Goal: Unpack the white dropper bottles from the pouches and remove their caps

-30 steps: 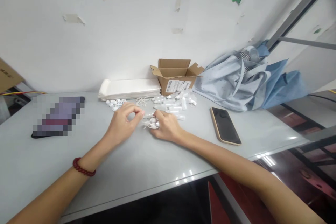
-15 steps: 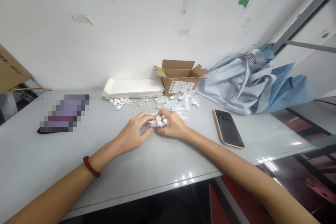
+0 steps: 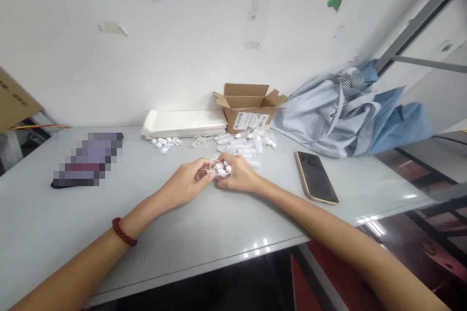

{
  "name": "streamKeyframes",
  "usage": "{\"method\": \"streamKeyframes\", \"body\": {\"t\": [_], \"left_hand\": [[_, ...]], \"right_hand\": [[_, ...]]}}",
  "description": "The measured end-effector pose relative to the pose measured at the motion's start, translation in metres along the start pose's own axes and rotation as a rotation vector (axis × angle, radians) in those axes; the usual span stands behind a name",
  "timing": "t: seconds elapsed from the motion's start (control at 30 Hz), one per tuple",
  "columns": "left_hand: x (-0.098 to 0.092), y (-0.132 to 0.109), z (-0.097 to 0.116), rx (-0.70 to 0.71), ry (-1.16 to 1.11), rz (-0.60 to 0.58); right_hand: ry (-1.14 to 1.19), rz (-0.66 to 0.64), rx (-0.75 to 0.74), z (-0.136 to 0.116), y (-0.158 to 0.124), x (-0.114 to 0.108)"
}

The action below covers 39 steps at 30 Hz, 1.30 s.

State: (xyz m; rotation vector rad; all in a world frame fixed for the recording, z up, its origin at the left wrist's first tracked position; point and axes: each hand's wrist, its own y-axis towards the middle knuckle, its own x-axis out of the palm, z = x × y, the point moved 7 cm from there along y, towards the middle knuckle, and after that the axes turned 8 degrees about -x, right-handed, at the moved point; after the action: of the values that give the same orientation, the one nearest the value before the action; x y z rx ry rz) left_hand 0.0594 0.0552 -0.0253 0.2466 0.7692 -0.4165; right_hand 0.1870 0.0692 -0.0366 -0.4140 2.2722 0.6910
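Observation:
My right hand (image 3: 239, 172) is closed around a bundle of small clear bottles with white caps (image 3: 221, 169), the caps facing my left hand. My left hand (image 3: 189, 177) is pinched at the bundle's near left side, with a thin pale rubber band (image 3: 211, 159) stretched between its fingers and the bundle. How far the band goes round the bottles is hidden by the fingers. Just behind my hands lie loose clear bottles (image 3: 237, 145), a small heap of pale rubber bands (image 3: 202, 141) and a cluster of white caps (image 3: 166, 143).
A stack of white flat sheets or bags (image 3: 186, 122) and an open cardboard box (image 3: 248, 109) stand against the wall. At the right are a phone (image 3: 316, 177) and blue cloth bags (image 3: 328, 112). A blurred dark item (image 3: 89, 158) lies left on the grey table (image 3: 175, 248).
My left thumb and fingers have come together and closed in against the bundle, drawing the band with them. My right hand keeps its hold, and the view has shifted slightly.

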Motion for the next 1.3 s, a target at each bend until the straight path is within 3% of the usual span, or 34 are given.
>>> {"method": "streamKeyframes", "body": {"t": [0.07, 0.2, 0.37, 0.53, 0.73, 0.83, 0.9, 1.0, 1.13, 1.2, 1.3], "left_hand": [[0.001, -0.001, 0.002, 0.026, 0.01, -0.01], [-0.003, -0.001, 0.0, -0.014, 0.162, 0.092], [0.0, -0.001, -0.002, -0.045, -0.031, -0.031], [-0.005, 0.0, -0.006, -0.115, 0.023, 0.068], [-0.007, 0.001, -0.003, -0.097, -0.087, 0.029], [-0.008, 0.0, -0.006, -0.184, -0.107, 0.041], [-0.003, 0.0, -0.015, -0.329, -0.225, -0.007], [0.001, -0.001, -0.029, -0.531, -0.589, -0.072], [-0.013, 0.001, -0.04, -0.615, -1.086, 0.032], [-0.018, 0.002, -0.042, -0.598, -1.132, 0.073], [-0.012, 0.002, -0.038, -0.54, -0.954, 0.011]], "right_hand": [[0.016, -0.007, -0.009, -0.001, 0.0, -0.001], [0.0, -0.005, 0.006, 0.0, 0.0, -0.002], [-0.013, -0.017, 0.011, -0.001, 0.0, -0.002], [-0.022, -0.024, 0.003, -0.001, 0.0, -0.002], [-0.043, -0.039, 0.009, 0.001, 0.0, 0.0], [-0.048, -0.033, -0.012, 0.0, 0.0, -0.001], [-0.069, -0.023, -0.016, 0.0, 0.0, -0.002], [-0.136, -0.011, 0.023, 0.004, 0.0, -0.005], [-0.163, -0.01, 0.068, 0.009, 0.0, -0.008], [-0.153, -0.026, 0.054, 0.008, 0.001, -0.007], [-0.125, -0.062, 0.016, 0.002, 0.0, -0.002]]}}
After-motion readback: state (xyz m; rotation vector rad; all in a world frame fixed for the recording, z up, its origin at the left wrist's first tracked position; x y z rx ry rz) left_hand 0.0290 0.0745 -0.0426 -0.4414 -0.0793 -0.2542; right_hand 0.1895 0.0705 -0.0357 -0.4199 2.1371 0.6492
